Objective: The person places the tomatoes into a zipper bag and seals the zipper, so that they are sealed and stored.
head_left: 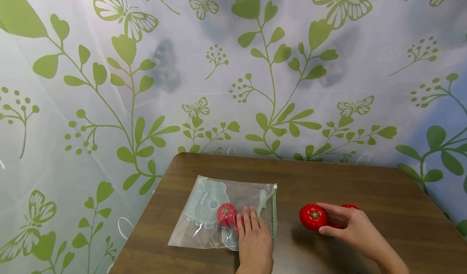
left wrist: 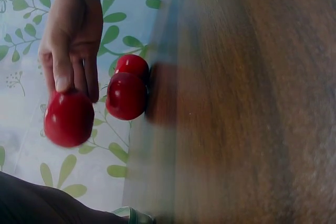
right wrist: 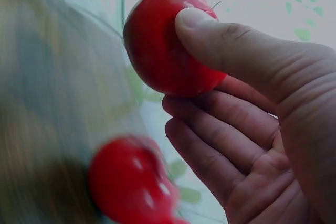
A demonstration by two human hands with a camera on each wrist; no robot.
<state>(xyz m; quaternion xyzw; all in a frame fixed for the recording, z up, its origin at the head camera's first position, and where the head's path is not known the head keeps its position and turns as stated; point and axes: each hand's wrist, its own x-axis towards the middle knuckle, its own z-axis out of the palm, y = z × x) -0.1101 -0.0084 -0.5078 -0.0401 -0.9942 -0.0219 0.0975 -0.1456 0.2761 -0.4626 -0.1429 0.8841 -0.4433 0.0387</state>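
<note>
A clear zip bag [head_left: 186, 235] with a green edge lies flat on the table. Inside it are a red tomato [head_left: 227, 214] and part of another red one beside the left fingers. My left hand [head_left: 255, 241] rests on the bag with its fingers straight. To the right, my right hand [head_left: 352, 225] pinches a glossy tomato [head_left: 313, 217] with a green star-shaped top between thumb and fingers, lifted off the table. In the right wrist view the thumb presses this tomato [right wrist: 163, 51]. Behind the hand, two more tomatoes [left wrist: 127, 96] sit on the table, mostly hidden in the head view.
The brown wooden table [head_left: 292, 172] has rounded far corners. Behind it hangs a pale curtain [head_left: 219, 83] printed with green leaves and butterflies. A pale blue-green scalloped print [head_left: 208, 201] shows on the bag.
</note>
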